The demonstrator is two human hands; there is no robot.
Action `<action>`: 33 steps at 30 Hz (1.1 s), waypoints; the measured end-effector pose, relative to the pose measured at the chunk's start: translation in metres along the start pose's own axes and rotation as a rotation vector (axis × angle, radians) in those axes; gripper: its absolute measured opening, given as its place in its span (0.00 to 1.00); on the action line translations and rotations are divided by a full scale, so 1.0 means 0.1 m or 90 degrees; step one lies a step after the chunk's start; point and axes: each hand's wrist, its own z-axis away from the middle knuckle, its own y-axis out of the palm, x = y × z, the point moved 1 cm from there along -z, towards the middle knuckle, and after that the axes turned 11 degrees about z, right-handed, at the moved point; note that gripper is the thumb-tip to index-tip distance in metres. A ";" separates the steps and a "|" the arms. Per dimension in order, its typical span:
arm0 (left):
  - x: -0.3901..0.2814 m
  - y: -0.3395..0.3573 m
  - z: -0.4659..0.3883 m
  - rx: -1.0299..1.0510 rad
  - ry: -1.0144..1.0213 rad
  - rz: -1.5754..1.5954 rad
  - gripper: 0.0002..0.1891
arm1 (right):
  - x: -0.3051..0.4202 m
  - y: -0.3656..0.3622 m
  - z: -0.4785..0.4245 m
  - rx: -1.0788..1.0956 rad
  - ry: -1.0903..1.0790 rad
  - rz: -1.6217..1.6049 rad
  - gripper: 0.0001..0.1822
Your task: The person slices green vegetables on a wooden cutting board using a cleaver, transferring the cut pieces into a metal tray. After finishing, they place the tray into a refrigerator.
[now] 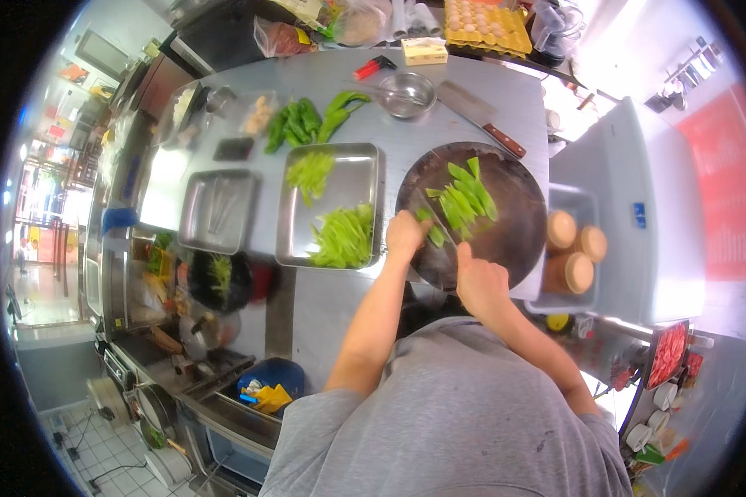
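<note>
My right hand (482,276) is closed on the handle of a knife, its thin blade (436,218) seen nearly edge-on over a round dark chopping board (516,230). At the board's left side, my left hand (407,235) has its fingers bent against green vegetable pieces (436,235) beside the blade. To the right of the blade lies a row of cut green slices (466,199). Left of the board, a steel tray (281,205) bears two heaps of sliced green vegetable, a small one (311,174) at the back and a larger one (346,237) at the front.
Behind the board lie a cleaver (472,105) with a wooden handle and a steel bowl (407,95). Green peppers (295,124) lie behind the tray. Another steel tray (216,208) stands farther left. Lidded jars (572,248) sit in a bin to the right, below the table edge.
</note>
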 end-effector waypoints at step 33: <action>0.11 0.00 0.00 0.081 -0.004 0.127 0.10 | 0.04 0.28 -0.30 0.009 0.028 0.007 0.09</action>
